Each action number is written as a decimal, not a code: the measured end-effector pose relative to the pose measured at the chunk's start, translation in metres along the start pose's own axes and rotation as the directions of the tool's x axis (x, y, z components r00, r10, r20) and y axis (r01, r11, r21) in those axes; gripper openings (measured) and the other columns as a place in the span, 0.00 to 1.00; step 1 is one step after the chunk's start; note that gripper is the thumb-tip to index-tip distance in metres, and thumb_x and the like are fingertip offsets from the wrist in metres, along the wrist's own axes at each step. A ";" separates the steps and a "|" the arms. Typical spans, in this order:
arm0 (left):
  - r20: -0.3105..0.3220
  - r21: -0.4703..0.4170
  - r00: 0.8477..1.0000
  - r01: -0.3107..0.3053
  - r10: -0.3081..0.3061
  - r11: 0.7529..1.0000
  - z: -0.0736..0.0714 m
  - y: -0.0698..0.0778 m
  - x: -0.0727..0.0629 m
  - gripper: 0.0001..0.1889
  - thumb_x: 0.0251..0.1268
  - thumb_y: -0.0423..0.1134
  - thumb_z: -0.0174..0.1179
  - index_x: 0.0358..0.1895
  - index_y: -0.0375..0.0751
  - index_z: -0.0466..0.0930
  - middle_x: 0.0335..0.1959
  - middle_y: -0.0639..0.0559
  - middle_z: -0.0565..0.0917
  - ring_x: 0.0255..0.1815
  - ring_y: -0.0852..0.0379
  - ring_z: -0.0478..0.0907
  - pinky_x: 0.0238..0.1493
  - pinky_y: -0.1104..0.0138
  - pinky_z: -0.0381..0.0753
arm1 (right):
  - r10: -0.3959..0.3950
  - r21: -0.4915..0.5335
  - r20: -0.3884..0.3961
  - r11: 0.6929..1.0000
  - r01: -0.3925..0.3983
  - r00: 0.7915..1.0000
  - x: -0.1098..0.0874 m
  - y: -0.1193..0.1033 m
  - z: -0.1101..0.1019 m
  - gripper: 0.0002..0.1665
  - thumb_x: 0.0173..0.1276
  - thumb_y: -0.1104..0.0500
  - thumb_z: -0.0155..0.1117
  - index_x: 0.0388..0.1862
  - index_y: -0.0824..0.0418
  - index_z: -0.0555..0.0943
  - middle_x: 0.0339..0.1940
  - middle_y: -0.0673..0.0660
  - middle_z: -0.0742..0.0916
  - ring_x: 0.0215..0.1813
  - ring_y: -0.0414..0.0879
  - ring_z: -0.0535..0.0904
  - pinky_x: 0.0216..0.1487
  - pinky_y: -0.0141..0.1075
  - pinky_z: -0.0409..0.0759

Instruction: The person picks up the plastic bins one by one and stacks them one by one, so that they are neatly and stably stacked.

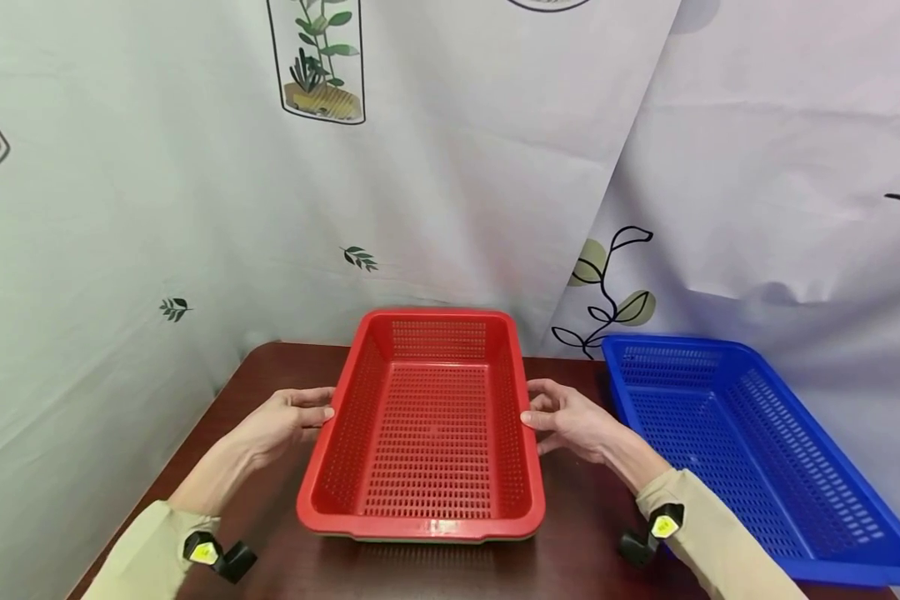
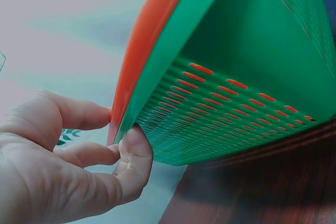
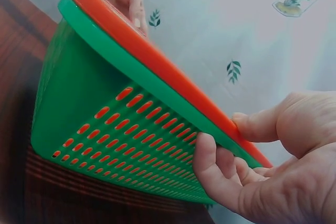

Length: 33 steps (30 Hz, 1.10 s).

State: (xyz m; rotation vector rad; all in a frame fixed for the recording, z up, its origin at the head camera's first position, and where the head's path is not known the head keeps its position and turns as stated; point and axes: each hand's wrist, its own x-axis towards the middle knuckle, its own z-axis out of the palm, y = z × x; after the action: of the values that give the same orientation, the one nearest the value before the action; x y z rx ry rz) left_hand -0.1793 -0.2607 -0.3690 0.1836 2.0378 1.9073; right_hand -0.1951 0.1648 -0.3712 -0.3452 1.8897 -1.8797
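A red plastic basket [image 1: 429, 433] sits nested inside a green basket [image 2: 247, 40] of similar outline, at the middle of the table. From the head view the green one is almost wholly covered; both wrist views show its slotted outer wall with red behind the holes. My left hand [image 1: 279, 423] pinches the stacked rims at the left side, thumb on the red rim and fingers curled under the green one. On the opposite side, my right hand [image 1: 573, 423] grips both rims the same way. The red basket has nothing in it.
A larger blue basket [image 1: 708, 442] stands at the right, close to my right forearm. The dark brown wooden table [image 1: 270, 517] ends at a white patterned cloth [image 1: 457, 183] hanging behind and to the left.
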 end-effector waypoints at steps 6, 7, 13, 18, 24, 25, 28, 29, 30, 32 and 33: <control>-0.012 0.004 1.000 0.002 -0.002 1.000 0.010 0.003 0.007 0.29 0.71 0.29 0.57 0.70 0.18 0.60 0.50 0.38 0.84 0.42 0.49 0.85 0.48 0.57 0.84 | 0.017 -0.015 0.003 1.000 -0.017 1.000 -0.006 -0.001 -0.008 0.35 0.70 0.72 0.59 0.71 0.77 0.55 0.38 0.61 0.79 0.35 0.49 0.83 0.34 0.48 0.87; -0.009 0.007 1.000 -0.002 0.002 1.000 0.012 0.003 0.008 0.29 0.71 0.29 0.57 0.70 0.18 0.61 0.50 0.38 0.84 0.42 0.50 0.85 0.48 0.57 0.84 | 0.023 -0.016 0.001 1.000 -0.023 1.000 -0.006 -0.001 -0.010 0.35 0.70 0.72 0.58 0.71 0.77 0.55 0.38 0.61 0.79 0.35 0.49 0.83 0.34 0.49 0.87; -0.020 0.015 1.000 0.003 -0.003 1.000 0.019 0.000 0.016 0.28 0.72 0.29 0.57 0.70 0.19 0.62 0.52 0.36 0.83 0.43 0.49 0.85 0.50 0.55 0.83 | 0.054 -0.044 -0.005 0.998 -0.054 0.999 -0.009 -0.002 -0.017 0.35 0.71 0.72 0.58 0.71 0.77 0.55 0.38 0.62 0.79 0.36 0.50 0.83 0.37 0.51 0.86; -0.020 0.019 1.000 0.008 -0.007 1.000 0.023 -0.003 0.022 0.27 0.71 0.29 0.57 0.69 0.21 0.64 0.54 0.35 0.82 0.44 0.48 0.85 0.51 0.52 0.82 | 0.069 -0.062 -0.017 0.996 -0.070 0.997 -0.009 -0.003 -0.023 0.36 0.70 0.71 0.59 0.72 0.77 0.54 0.39 0.62 0.79 0.36 0.50 0.83 0.37 0.52 0.86; -0.023 0.002 1.000 0.010 -0.010 1.000 0.026 -0.007 0.029 0.27 0.72 0.28 0.55 0.70 0.20 0.63 0.51 0.35 0.83 0.41 0.47 0.85 0.48 0.55 0.84 | 0.093 -0.083 -0.028 0.992 -0.095 0.995 -0.008 -0.002 -0.028 0.36 0.71 0.71 0.59 0.72 0.77 0.54 0.40 0.64 0.79 0.37 0.51 0.83 0.38 0.53 0.86; -0.022 0.001 1.000 0.010 -0.010 1.000 0.027 -0.007 0.030 0.27 0.71 0.28 0.55 0.70 0.20 0.63 0.51 0.35 0.83 0.41 0.47 0.85 0.48 0.55 0.84 | 0.092 -0.088 -0.027 0.992 -0.094 0.995 -0.008 -0.001 -0.028 0.36 0.71 0.71 0.59 0.72 0.77 0.54 0.40 0.64 0.79 0.37 0.51 0.84 0.38 0.53 0.86; -0.024 -0.004 1.000 0.020 -0.020 1.000 0.028 -0.008 0.032 0.27 0.71 0.27 0.55 0.70 0.20 0.62 0.51 0.35 0.83 0.42 0.47 0.85 0.49 0.54 0.84 | 0.100 -0.091 -0.037 0.991 -0.103 0.994 -0.007 0.000 -0.028 0.36 0.70 0.71 0.59 0.71 0.77 0.55 0.40 0.64 0.79 0.37 0.51 0.84 0.38 0.53 0.86; -0.026 -0.008 0.999 0.023 -0.023 1.000 0.028 -0.008 0.032 0.27 0.71 0.27 0.54 0.70 0.20 0.62 0.51 0.35 0.83 0.42 0.47 0.85 0.48 0.54 0.84 | 0.101 -0.091 -0.037 0.990 -0.104 0.994 -0.006 0.000 -0.028 0.36 0.70 0.71 0.59 0.71 0.77 0.55 0.40 0.64 0.79 0.37 0.51 0.84 0.39 0.53 0.86; -0.027 -0.012 0.999 0.026 -0.026 1.000 0.028 -0.009 0.033 0.27 0.71 0.27 0.54 0.70 0.20 0.62 0.51 0.35 0.83 0.42 0.47 0.85 0.48 0.54 0.84 | 0.100 -0.093 -0.036 0.990 -0.103 0.994 -0.006 0.000 -0.028 0.36 0.70 0.71 0.59 0.71 0.77 0.55 0.40 0.64 0.79 0.37 0.51 0.84 0.39 0.53 0.86; -0.029 -0.023 0.999 0.032 -0.032 0.999 0.028 -0.010 0.033 0.27 0.72 0.26 0.54 0.70 0.20 0.62 0.51 0.35 0.83 0.42 0.47 0.85 0.48 0.54 0.84 | 0.103 -0.093 -0.036 0.990 -0.106 0.994 -0.006 0.000 -0.028 0.35 0.71 0.71 0.59 0.71 0.77 0.55 0.40 0.64 0.79 0.37 0.51 0.84 0.39 0.52 0.86; -0.028 -0.028 0.999 0.032 -0.033 0.999 0.028 -0.010 0.034 0.26 0.72 0.26 0.54 0.70 0.20 0.62 0.51 0.35 0.83 0.42 0.47 0.85 0.48 0.54 0.84 | 0.101 -0.092 -0.034 0.990 -0.104 0.994 -0.006 0.000 -0.028 0.35 0.71 0.71 0.59 0.71 0.77 0.55 0.39 0.64 0.79 0.37 0.51 0.84 0.39 0.53 0.86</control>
State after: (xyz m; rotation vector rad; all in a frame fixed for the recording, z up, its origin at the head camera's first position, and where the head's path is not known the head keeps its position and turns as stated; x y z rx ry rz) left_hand -0.2000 -0.2239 -0.3856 0.1173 2.0190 1.9277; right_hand -0.2037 0.1924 -0.3711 -0.2460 1.9801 -1.7429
